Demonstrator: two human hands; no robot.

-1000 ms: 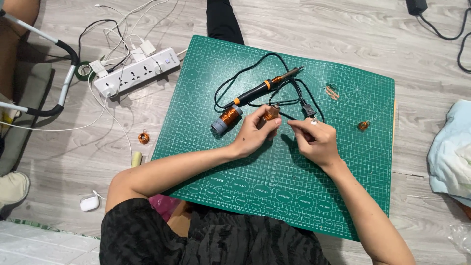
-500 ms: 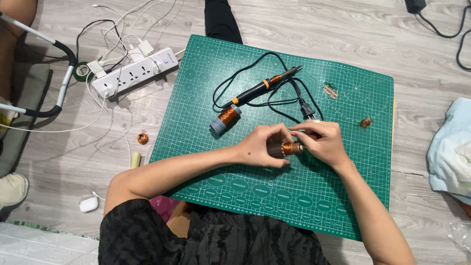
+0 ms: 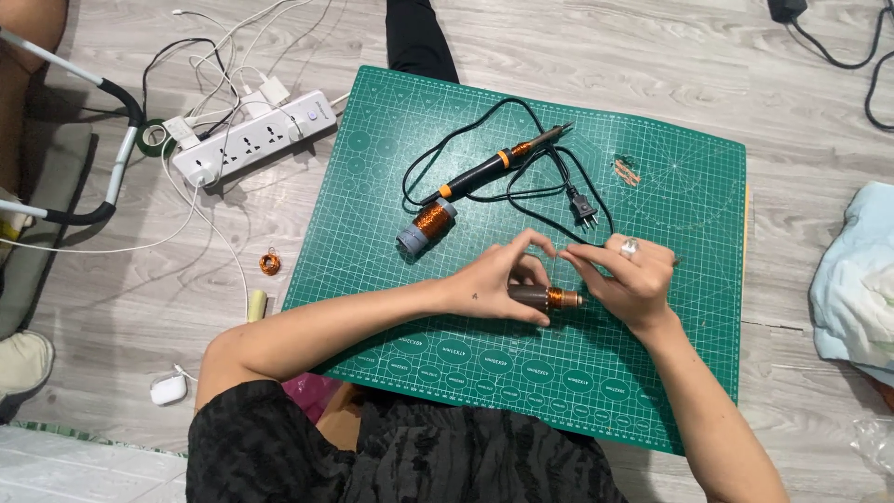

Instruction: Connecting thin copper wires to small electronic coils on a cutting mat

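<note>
My left hand (image 3: pixel 503 275) grips a dark rod wound with copper wire (image 3: pixel 549 298), holding it level just above the green cutting mat (image 3: pixel 670 326). My right hand (image 3: pixel 633 279), a ring on one finger, pinches at the rod's copper-wound end. Fingertips of both hands meet above the rod. A spool of copper wire (image 3: pixel 426 226) lies on the mat to the upper left of my left hand. Beyond it lies a black and orange soldering iron (image 3: pixel 494 166) with its cord and plug (image 3: pixel 583 207).
A white power strip (image 3: pixel 251 138) with plugged cables lies on the wooden floor left of the mat. A small copper coil (image 3: pixel 269 263) and a white earbud case (image 3: pixel 169 388) lie on the floor. Small copper bits (image 3: pixel 626 171) rest on the mat. A pale blue cloth (image 3: pixel 852 289) lies right.
Both hands have drawn back from the cord near the soldering iron toward me. They now hold the wire-wound rod lower on the mat, and the camera view has shifted slightly.
</note>
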